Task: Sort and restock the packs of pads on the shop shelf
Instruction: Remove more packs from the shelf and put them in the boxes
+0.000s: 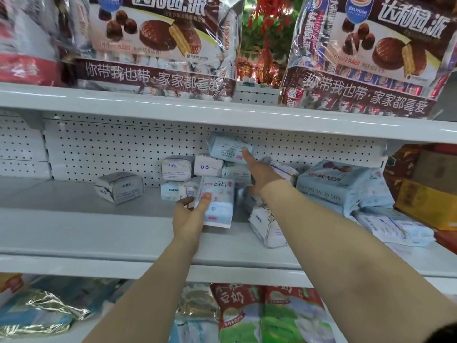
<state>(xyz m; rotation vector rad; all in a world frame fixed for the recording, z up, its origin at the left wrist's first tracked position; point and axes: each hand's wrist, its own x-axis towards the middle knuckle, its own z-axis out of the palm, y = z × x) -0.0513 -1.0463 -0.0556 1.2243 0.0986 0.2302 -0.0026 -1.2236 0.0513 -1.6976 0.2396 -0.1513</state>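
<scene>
On the white middle shelf (74,233) lies a heap of pad packs. My left hand (189,214) grips a tall blue-and-pink pack (217,201) standing at the front of the heap, thumb on its face. My right hand (259,172) reaches higher with fingers stretched, its fingertip touching a pale blue pack (228,147) on top of the stack against the pegboard. Small white ABC packs (176,168) are stacked behind. One white ABC pack (120,186) sits alone to the left. A large blue pack (338,181) and other packs (265,225) lie to the right.
The upper shelf (173,107) overhangs close above the heap and carries big bags of chocolate pies (158,43). Orange and brown boxes (427,194) stand at the far right. Bagged goods (247,315) fill the shelf below.
</scene>
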